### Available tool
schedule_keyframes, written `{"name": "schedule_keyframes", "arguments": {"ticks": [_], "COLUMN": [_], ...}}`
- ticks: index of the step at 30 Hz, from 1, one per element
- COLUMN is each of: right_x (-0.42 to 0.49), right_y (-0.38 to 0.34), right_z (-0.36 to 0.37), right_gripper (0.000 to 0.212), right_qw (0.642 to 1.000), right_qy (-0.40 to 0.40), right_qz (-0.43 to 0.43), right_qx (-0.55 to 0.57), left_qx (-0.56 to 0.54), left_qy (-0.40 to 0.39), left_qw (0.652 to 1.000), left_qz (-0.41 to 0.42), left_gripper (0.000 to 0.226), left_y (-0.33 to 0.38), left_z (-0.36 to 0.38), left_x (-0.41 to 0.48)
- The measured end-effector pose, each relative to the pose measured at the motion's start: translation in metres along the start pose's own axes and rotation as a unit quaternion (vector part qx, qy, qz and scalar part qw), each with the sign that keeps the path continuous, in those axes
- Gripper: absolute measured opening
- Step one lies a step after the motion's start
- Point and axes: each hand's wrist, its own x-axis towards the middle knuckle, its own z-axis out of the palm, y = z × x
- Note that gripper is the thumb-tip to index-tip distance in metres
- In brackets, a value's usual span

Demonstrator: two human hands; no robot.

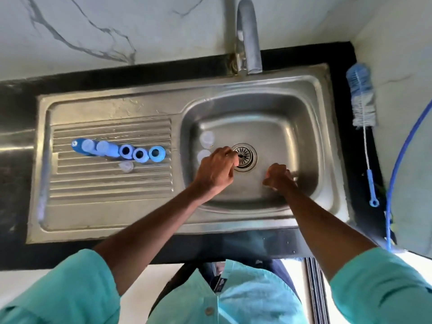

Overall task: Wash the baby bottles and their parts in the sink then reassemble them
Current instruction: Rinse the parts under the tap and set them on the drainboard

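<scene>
A steel sink [140, 220] is sitting in a black counter [14, 127]. On its drainboard [112, 183], blue bottles [102, 148] and three rings [139, 155] are sitting in a row, a clear teat [126, 166] just beside them. Two clear caps [207, 138] are resting in the basin [292, 136]. A brush [361, 99] is lying on the counter.

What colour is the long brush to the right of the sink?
The bottle brush has blue and white bristles and a blue handle, head view.

2 hands [217, 169] in the sink [304, 127] (3 blue rings [140, 160] beside)
</scene>
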Motion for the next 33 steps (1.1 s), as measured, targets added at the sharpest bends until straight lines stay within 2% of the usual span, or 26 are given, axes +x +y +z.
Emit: {"name": "schedule_keyframes", "arguments": {"ticks": [5,8,9,11,13,15,17,19,21,22,24,26,28,29,31,33], "right_x": [0.010,0.013,0.017,0.017,0.011,-0.003,-0.020,-0.034,-0.043,-0.046,-0.053,-0.058,-0.062,-0.066,-0.069,-0.068], "right_y": [-0.006,-0.013,-0.015,-0.027,-0.043,-0.062,-0.082,-0.099,-0.112,-0.117,-0.127,-0.135,-0.140,-0.143,-0.146,-0.147], "right_z": [0.018,0.004,-0.002,-0.022,-0.049,-0.079,-0.113,-0.144,-0.162,-0.167,-0.171,-0.171,-0.166,-0.164,-0.161,-0.159], "right_gripper": [0.049,0.056,0.054,0.040,0.032,0.029,0.036,0.038,0.029,0.026,0.023,0.023,0.023,0.023,0.024,0.023], "right_qw": [0.997,0.999,1.000,0.985,0.950,0.901,0.863,0.846,0.843,0.847,0.856,0.864,0.870,0.870,0.866,0.863], "right_qy": [0.018,-0.006,-0.022,-0.064,-0.062,-0.041,-0.034,-0.021,0.003,0.020,0.060,0.095,0.124,0.134,0.156,0.180], "right_qz": [-0.021,-0.013,-0.004,0.007,0.006,-0.041,-0.095,-0.150,-0.193,-0.199,-0.212,-0.222,-0.236,-0.244,-0.257,-0.267], "right_qx": [-0.074,-0.038,0.001,0.158,0.306,0.430,0.494,0.511,0.502,0.492,0.467,0.441,0.415,0.406,0.399,0.390], "left_qx": [0.005,0.018,0.020,0.017,0.036,0.087,0.154,0.229,0.301,0.338,0.389,0.368,0.311,0.314,0.350,0.366], "left_qy": [0.012,0.022,0.023,0.031,0.054,0.084,0.110,0.140,0.142,0.124,0.038,-0.044,-0.086,-0.095,-0.057,-0.044], "left_qw": [0.999,0.998,0.997,0.997,0.997,0.992,0.980,0.958,0.932,0.919,0.900,0.917,0.939,0.937,0.925,0.918], "left_qz": [-0.042,-0.061,-0.066,-0.068,-0.035,0.015,0.060,0.102,0.142,0.164,0.194,0.149,0.121,0.122,0.134,0.144], "left_gripper": [0.022,0.023,0.023,0.024,0.030,0.045,0.056,0.059,0.062,0.061,0.058,0.053,0.051,0.054,0.055,0.047], "left_y": [-0.008,-0.006,-0.004,0.000,0.004,0.007,0.010,0.012,0.008,0.004,-0.006,-0.010,-0.017,-0.021,-0.025,-0.029], "left_z": [0.000,-0.005,-0.007,-0.014,-0.025,-0.039,-0.059,-0.079,-0.091,-0.094,-0.093,-0.092,-0.090,-0.087,-0.089,-0.087], "left_x": [-0.002,0.000,0.003,0.013,0.031,0.059,0.089,0.125,0.161,0.176,0.194,0.197,0.195,0.195,0.196,0.191]}}
